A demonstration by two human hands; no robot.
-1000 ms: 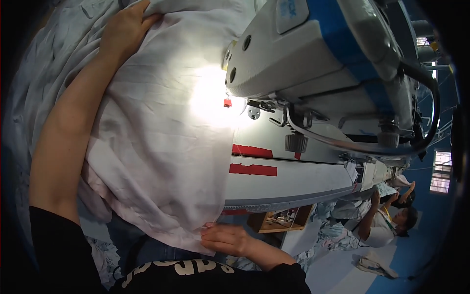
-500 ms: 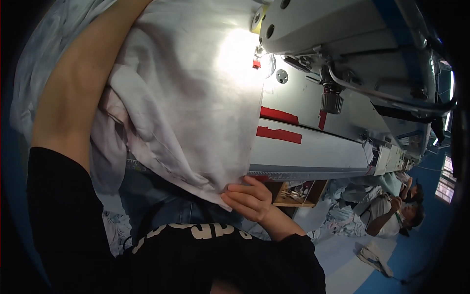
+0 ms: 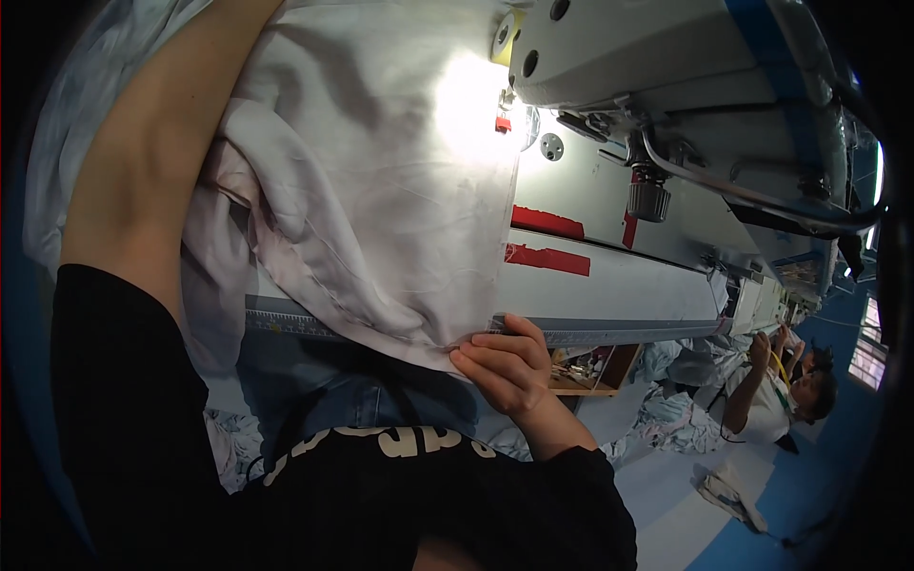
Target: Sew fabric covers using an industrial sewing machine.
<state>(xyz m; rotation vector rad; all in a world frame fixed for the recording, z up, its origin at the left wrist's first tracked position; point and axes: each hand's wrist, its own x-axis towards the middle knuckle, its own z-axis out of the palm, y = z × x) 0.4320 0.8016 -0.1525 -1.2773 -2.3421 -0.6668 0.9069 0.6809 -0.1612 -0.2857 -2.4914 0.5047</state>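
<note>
A large piece of pale pinkish-white fabric point(image 3: 381, 209) covers the sewing machine bed and drapes over the table's near edge, its right edge running up to the lit presser foot point(image 3: 504, 124). My right hand point(image 3: 505, 364) is closed on the fabric's near right corner, fingers pressed together at the table edge. Across the cloth's left side reaches my left forearm; that hand lies beyond the top of the picture. Bunched, wrinkled folds of the fabric point(image 3: 271, 224) sit beside that forearm. The needle area is washed out by the lamp's glare.
The sewing machine head point(image 3: 666, 67) with a tension knob point(image 3: 649, 200) overhangs the right side. Red tape strips point(image 3: 547, 259) mark the bed, and a ruler strip point(image 3: 609, 330) edges the table. Below is a wooden drawer point(image 3: 609, 373). A co-worker point(image 3: 766, 404) sits near piled cloth at right.
My right hand has moved slightly forward and right, carrying the fabric's corner with it. More of the ruler strip shows at left. The co-worker has shifted, with a hand raised near something yellow.
</note>
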